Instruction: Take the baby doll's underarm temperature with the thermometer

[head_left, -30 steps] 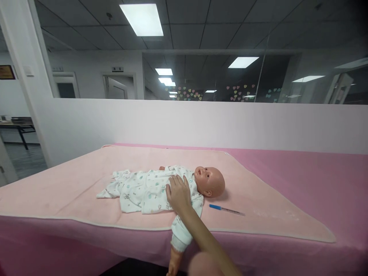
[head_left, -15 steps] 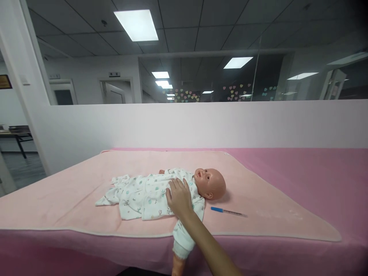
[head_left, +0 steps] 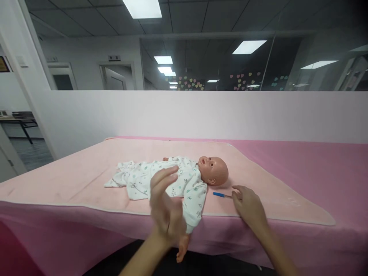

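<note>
A baby doll (head_left: 184,178) in a white patterned outfit lies on its back, head to the right. One of its arms hangs over the table's front edge. Beside the head lies a pen with a blue cap (head_left: 219,194); my fingers partly hide its thin barrel. My right hand (head_left: 250,207) is at the barrel end, thumb and index finger apart around it, with no firm grip visible. Raised in front of the doll's middle, my left hand (head_left: 166,203) is blurred by motion. Its fingers are bent but spread, and nothing shows in them.
A peach mat (head_left: 71,176) with a pale edge lies under the doll, over a pink cloth (head_left: 301,168) that drapes down the front. Behind stands a white partition (head_left: 201,115) with glass above. At far left is a desk (head_left: 21,120).
My right hand has left the doll's chest and moved right to the pen. My left hand has come into view from below. The view has tilted down; the doll's hanging forearm shows more.
</note>
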Tool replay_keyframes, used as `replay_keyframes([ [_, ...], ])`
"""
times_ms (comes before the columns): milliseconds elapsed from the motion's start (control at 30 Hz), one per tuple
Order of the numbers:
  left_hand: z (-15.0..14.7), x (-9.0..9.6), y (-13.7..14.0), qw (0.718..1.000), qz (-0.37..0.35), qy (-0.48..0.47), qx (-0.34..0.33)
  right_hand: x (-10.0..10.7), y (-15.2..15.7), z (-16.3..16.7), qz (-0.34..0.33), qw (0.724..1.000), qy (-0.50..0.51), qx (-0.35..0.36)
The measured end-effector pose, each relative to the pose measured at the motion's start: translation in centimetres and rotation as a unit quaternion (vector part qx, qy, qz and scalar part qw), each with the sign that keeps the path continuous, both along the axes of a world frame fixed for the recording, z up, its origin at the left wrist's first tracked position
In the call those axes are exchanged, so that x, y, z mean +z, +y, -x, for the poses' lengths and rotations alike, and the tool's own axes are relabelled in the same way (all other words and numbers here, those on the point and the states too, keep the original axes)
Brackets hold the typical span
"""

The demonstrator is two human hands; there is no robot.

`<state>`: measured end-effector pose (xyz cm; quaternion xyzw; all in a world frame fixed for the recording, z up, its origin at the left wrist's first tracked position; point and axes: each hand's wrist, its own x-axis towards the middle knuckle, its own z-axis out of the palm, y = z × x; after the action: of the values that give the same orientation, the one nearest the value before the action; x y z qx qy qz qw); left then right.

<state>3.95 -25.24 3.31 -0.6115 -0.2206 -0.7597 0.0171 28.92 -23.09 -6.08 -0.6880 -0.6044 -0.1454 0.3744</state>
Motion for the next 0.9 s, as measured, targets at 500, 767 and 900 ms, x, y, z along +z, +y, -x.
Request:
replay_keyframes([
  [500, -2.8, -5.5, 10.4, 0.901, 0.165, 0.383, 0.117, 6.7, -1.2, -0.1, 0.104, 0.961, 0.215, 0.142],
  [767, -2.7, -5.6, 10.5, 0.904, 0.153, 0.38, 0.121, 6.8, -0.6, 2.5, 0.206, 0.935, 0.224, 0.18],
  [900, -2.7, -5.8, 10.7, 0.907, 0.142, 0.377, 0.125, 6.8, -1.1, 1.8, 0.328, 0.889, 0.247, 0.204],
])
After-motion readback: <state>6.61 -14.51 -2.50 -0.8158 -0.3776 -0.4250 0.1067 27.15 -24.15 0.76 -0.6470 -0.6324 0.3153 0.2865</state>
